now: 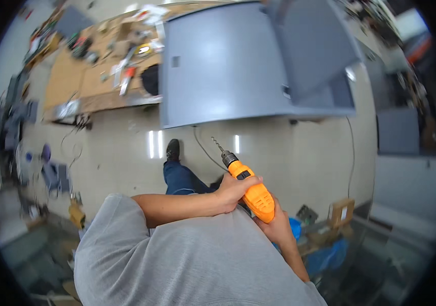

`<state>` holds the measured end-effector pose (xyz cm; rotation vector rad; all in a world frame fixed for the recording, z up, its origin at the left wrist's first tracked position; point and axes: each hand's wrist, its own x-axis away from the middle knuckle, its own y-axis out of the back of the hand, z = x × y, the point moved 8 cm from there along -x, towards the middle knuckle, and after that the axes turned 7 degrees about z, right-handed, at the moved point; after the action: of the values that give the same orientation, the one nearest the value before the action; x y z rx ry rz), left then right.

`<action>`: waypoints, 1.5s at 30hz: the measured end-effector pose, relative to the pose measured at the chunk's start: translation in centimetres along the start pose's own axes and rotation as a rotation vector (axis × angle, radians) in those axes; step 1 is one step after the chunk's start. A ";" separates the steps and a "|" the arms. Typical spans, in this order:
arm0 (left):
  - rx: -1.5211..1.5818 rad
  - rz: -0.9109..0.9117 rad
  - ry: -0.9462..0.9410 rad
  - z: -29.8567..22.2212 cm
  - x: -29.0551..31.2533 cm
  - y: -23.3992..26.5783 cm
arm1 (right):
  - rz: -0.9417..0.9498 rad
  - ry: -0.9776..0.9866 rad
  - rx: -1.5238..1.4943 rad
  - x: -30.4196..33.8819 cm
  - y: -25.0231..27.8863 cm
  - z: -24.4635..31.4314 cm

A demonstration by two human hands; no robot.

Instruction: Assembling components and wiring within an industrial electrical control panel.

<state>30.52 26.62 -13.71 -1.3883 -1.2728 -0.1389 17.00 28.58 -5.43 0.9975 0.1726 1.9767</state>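
Note:
An orange power drill (pixel 259 198) is held close to my body, its dark chuck and spiral drill bit (pixel 217 145) pointing forward and slightly left. My left hand (pixel 234 189) grips the drill's side, thumb across the top of the housing behind a black part. Around the rear end closes my right hand (pixel 276 224); most of its fingers and the drill's handle are hidden beneath. Beyond the bit's tip stands a large grey metal cabinet (pixel 223 66) with a hinged panel (pixel 317 51) raised at its right. The bit is apart from it.
A wooden workbench (pixel 90 81) with scattered tools, including a red-handled tool (pixel 127 79), stretches to the far left. Cables (pixel 351 158) run down to the shiny floor. A cardboard box (pixel 341 212) and blue plastic (pixel 327 256) lie at the right.

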 end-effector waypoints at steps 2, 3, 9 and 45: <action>-0.218 0.147 0.026 2.0 -1.7 -6.2 | -0.085 0.036 -0.092 3.5 3.6 -4.5; -0.251 0.172 0.053 2.6 -2.6 -8.9 | -0.191 0.069 -0.175 5.2 5.4 -6.5; -1.437 0.488 -0.240 -2.2 -3.4 -26.5 | -0.503 -0.031 -0.563 12.0 19.3 -11.0; -0.810 -0.432 -1.615 -31.5 -29.5 -39.5 | 0.342 0.203 0.576 -32.3 53.2 5.7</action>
<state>8.25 -25.75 -0.06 -1.8849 -3.1029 0.2971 -4.65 -29.23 4.57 1.2433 0.7615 2.4066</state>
